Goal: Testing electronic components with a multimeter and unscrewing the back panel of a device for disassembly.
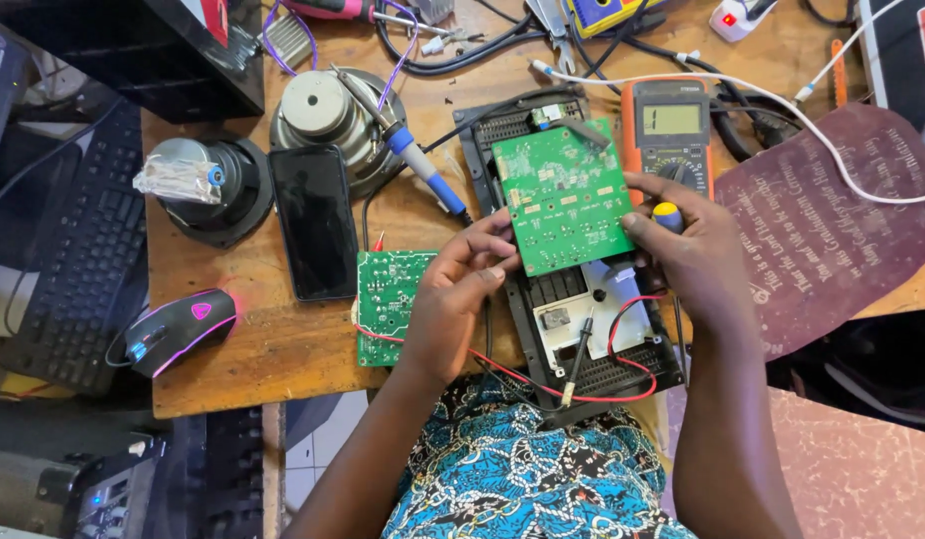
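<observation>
Two bare hands hold a green rectangular printed circuit board [562, 197] above an opened black plastic device housing [582, 329] on a worn wooden workbench [273, 339]. The left hand [462, 289] pinches the board's lower left edge, thumb and fingers closed on it; the right hand [697, 255] clamps the right edge and also traps a small yellow-and-blue capped tool [667, 216] against its fingers. Holding by opposite edges keeps the fingers mostly off the board's face and tilts that face toward the camera, probably for inspection. A black test probe [579, 354] with red and black leads lies across the housing, close to the orange digital multimeter [668, 125] behind the board. A second, smaller green circuit board [381, 299] lies flat just left of the left hand, with a blue-handled soldering iron [418, 165] beyond it. The held board hides much of the housing, and the right hand covers the multimeter's dial. Component detail on the board is too small to make out.
</observation>
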